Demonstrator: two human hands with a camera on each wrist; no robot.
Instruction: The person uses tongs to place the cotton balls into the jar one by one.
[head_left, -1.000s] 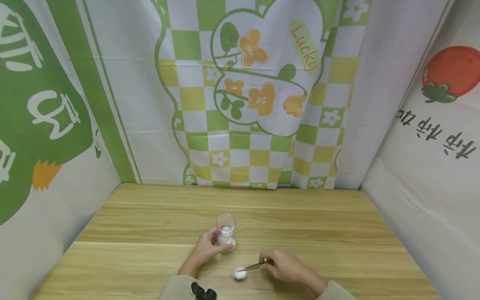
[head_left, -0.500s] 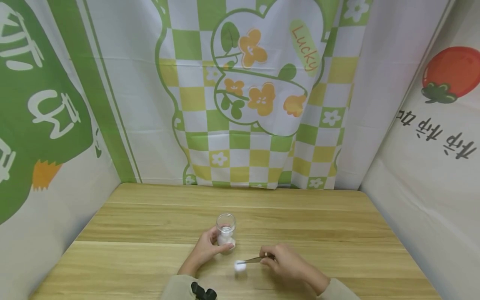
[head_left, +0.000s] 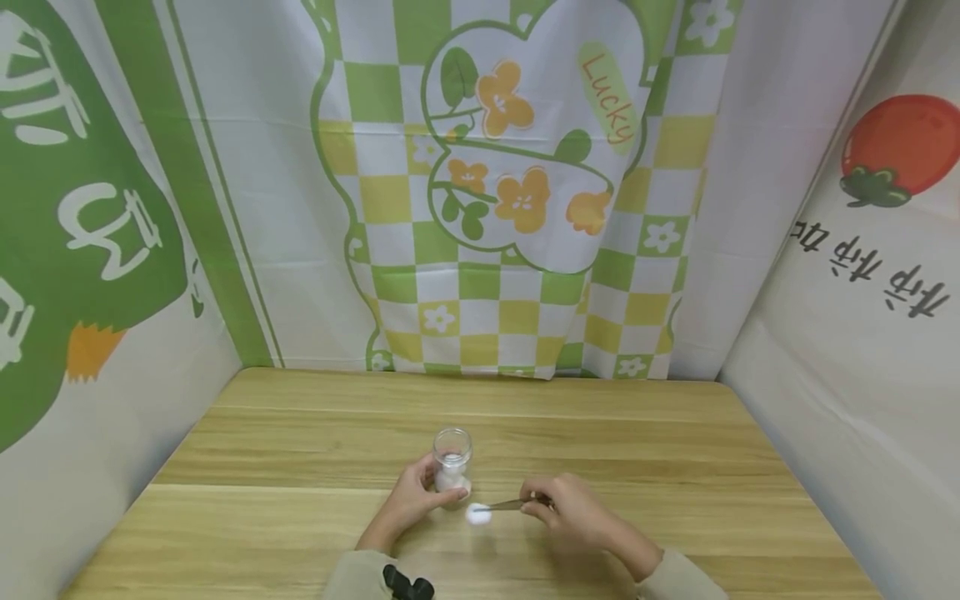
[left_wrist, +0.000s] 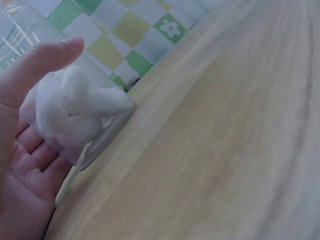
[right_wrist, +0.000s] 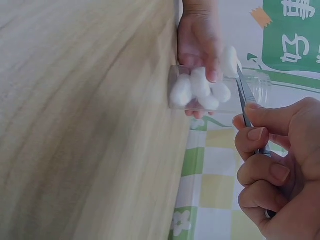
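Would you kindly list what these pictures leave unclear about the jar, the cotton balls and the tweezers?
- How many cotton balls the jar holds: left wrist view, the left hand covers some.
- The tweezers: right wrist view, the right hand hides their rear.
- The held cotton ball: head view, blurred and small.

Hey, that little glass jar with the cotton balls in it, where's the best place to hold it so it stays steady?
Grip the glass jar round its lower body, coming from the side, probably as the left hand does. It stands upright on the table with its mouth open, so a side grip leaves the top free for the tweezers carrying a cotton ball.
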